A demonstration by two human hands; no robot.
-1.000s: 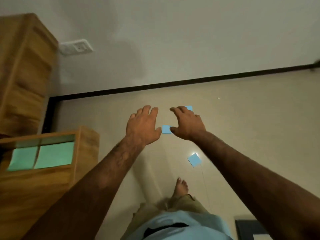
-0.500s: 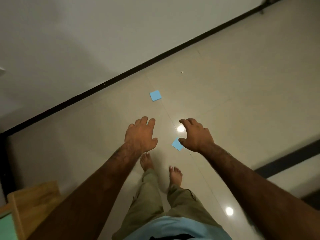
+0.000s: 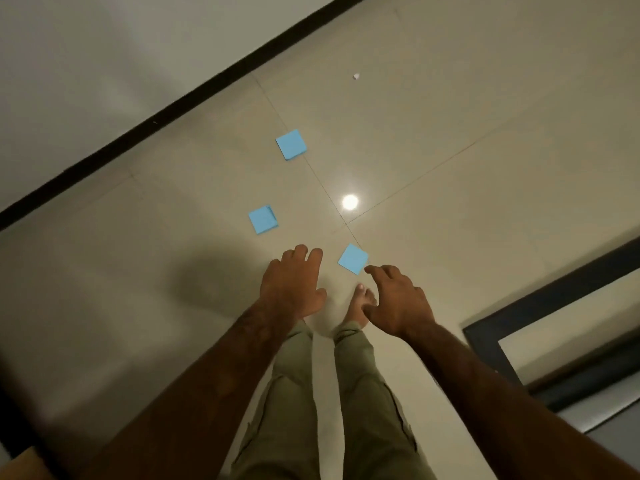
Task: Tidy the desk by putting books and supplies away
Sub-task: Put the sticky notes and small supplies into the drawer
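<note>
Three blue sticky notes lay past the empty, spread left hand and right hand; flat paper might slip.

On the floor, the far note lies nearest the wall, the middle note before it and slightly left, the near note further right, just ahead of the right hand, the left hand to its left, a bare foot below between both hands

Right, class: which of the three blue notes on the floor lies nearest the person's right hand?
The note just past the right hand; the middle note and the far note lie farther off.
</note>
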